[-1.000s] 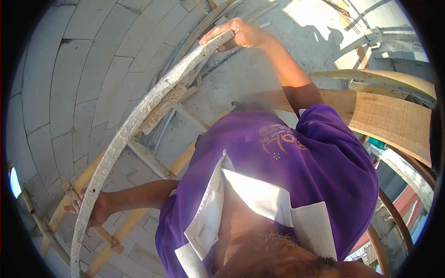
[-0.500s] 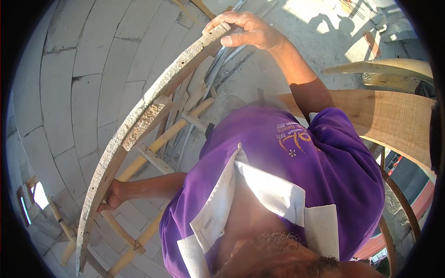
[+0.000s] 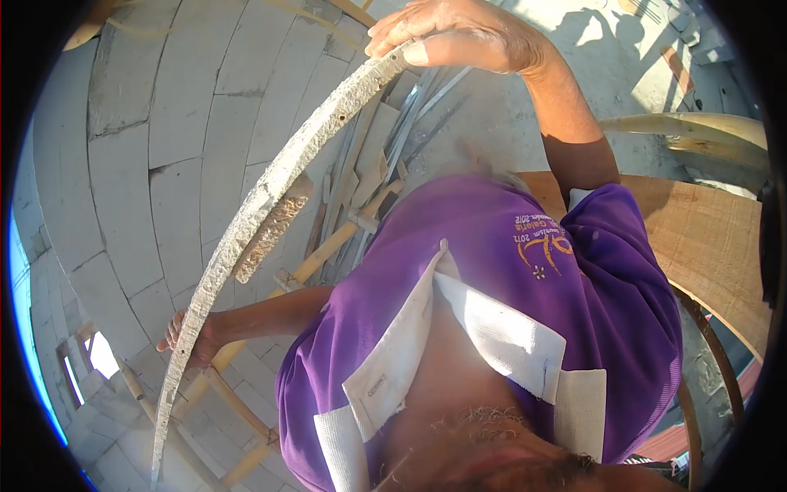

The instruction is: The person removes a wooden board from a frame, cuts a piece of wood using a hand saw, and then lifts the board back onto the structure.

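A long board (image 3: 270,184), its narrow edge rough and pale grey, stands on edge and runs diagonally down the left side; the lens makes it look bowed. A short rough-edged block (image 3: 275,230) sits against its near face. My right hand (image 3: 463,37) grips the board's upper end, thumb on top and fingers over the far side. Lower down, my left hand (image 3: 197,338) is closed around the board, with fingertips showing past its far side and the palm partly hidden.
A grey block wall (image 3: 180,107) rises behind the board. Bamboo poles (image 3: 320,250) and a pile of wood strips (image 3: 361,156) lie beyond it. Wide curved-looking planks (image 3: 697,238) are on my right. A reddish brick-like piece (image 3: 678,70) lies on the concrete floor.
The board has tilted so its narrow edge faces me more. My left hand's fingers now show beyond the far side, and my right hand is higher in view.
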Tool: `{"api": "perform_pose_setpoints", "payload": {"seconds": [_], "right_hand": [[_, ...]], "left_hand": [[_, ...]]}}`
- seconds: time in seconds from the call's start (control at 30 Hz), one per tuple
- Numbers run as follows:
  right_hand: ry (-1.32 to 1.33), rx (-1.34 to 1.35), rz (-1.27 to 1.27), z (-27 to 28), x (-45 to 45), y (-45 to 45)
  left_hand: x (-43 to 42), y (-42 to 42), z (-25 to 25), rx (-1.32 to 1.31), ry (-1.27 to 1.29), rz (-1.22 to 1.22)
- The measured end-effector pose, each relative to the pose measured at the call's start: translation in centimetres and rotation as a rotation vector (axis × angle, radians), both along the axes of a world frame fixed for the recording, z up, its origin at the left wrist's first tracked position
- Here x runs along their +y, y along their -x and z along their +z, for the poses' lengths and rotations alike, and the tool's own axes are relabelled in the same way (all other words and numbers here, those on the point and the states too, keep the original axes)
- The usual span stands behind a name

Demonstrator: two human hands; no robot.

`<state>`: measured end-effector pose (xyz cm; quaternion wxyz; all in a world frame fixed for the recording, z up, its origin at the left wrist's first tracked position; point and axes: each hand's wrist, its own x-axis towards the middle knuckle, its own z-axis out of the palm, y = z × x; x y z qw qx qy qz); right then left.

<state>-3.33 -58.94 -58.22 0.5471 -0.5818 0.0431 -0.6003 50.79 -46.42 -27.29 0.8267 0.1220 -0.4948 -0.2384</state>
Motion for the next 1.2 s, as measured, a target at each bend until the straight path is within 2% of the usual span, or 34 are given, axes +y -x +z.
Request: {"api": "perform_pose_setpoints", "payload": {"seconds": [0.2, 0.3, 0.4, 0.6, 0.8, 0.87, 1.0, 1.07, 1.2], "right_hand": [[-0.009, 0.121, -0.056, 1.2, 0.2, 0.1], [-0.014, 0.141, -0.105, 1.5, 0.2, 0.1], [-0.014, 0.147, -0.148, 1.4, 0.3, -0.1], [-0.029, 0.135, -0.2, 1.7, 0.5, -0.1], [-0.022, 0.113, -0.254, 1.5, 0.8, 0.0], [-0.026, 0.106, -0.26, 1.5, 0.9, 0.0], [-0.035, 0.11, -0.299, 1.8, 2.0, -0.8], [-0.043, 0.114, -0.324, 1.6, 1.9, -0.6], [-0.086, 0.153, -0.376, 2.0, 2.7, -1.0]], "left_hand": [[-0.8, 0.4, -1.8, 0.022, 0.074, -0.085], [-1.7, -0.7, -2.0, -0.07, 0.063, -0.197], [-2.6, -1.2, -2.1, 0.069, 0.134, -0.176], [-3.6, 0.2, -1.7, 0.02, 0.143, -0.251], [-4.8, 4.2, -2.3, -0.01, 0.133, -0.17], [-5.2, 5.4, -2.5, -0.022, 0.13, -0.003], [-4.6, 4.8, -2.1, 0.039, 0.129, -0.003], [-5.3, 5.6, -2.8, 0.032, 0.147, 0.127], [-4.4, 3.9, -4.0, 0.051, 0.094, 0.081]]}}
